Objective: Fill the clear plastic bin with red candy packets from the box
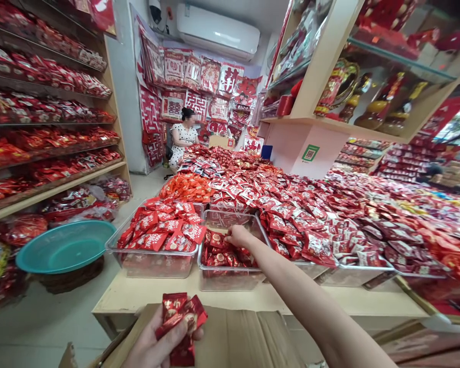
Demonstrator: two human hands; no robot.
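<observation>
Several red packets (192, 313), likely light, slick and best pinched by an end, sit clasped in the left hand (161, 343); the right hand (240, 237) curls inside a clear bin (230, 281), its hold hidden from view.

Glossy red packets (193, 311) with gold print overlap at angles in the left hand (167, 338); similar packets (219, 257) lie jumbled in a partly filled clear bin (230, 281) on the counter (149, 292), below the right hand (239, 236).
</observation>
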